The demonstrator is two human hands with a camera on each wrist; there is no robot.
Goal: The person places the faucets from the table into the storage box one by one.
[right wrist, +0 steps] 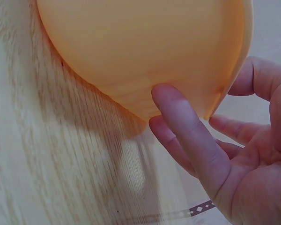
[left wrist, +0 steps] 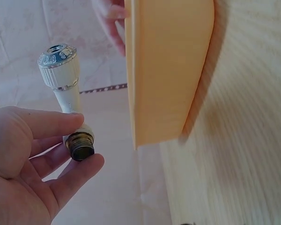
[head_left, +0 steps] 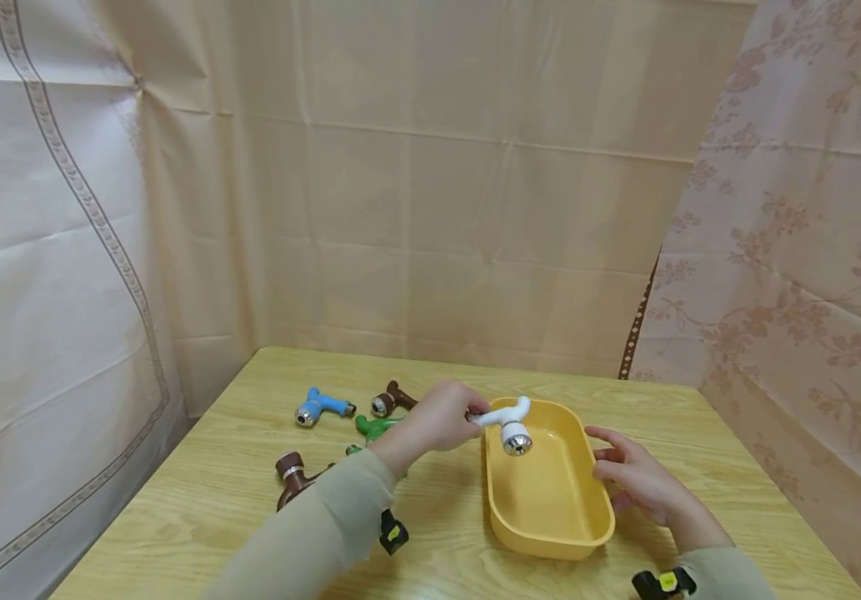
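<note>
The left hand [head_left: 445, 417] pinches a white tap [head_left: 508, 417] by its threaded end, over the left rim of a yellow tray [head_left: 550, 546]. In the left wrist view, thumb and fingers of the left hand [left wrist: 42, 159] hold the white tap [left wrist: 68, 89] near its dark threads, its ribbed, chrome-ringed head pointing up. The right hand [head_left: 643, 479] is at the tray's right side. Seen from the right wrist, the fingers of the right hand [right wrist: 225, 145] are spread and fairly straight against the tray wall [right wrist: 145, 47].
Left of the tray lie a blue tap [head_left: 325, 403], a dark brown tap [head_left: 392, 398], a green tap [head_left: 376, 427] partly behind the left arm, and a reddish-brown tap [head_left: 293, 475] nearer the front. Cloth curtains [head_left: 430, 208] hang behind and beside the wooden table [head_left: 197, 500].
</note>
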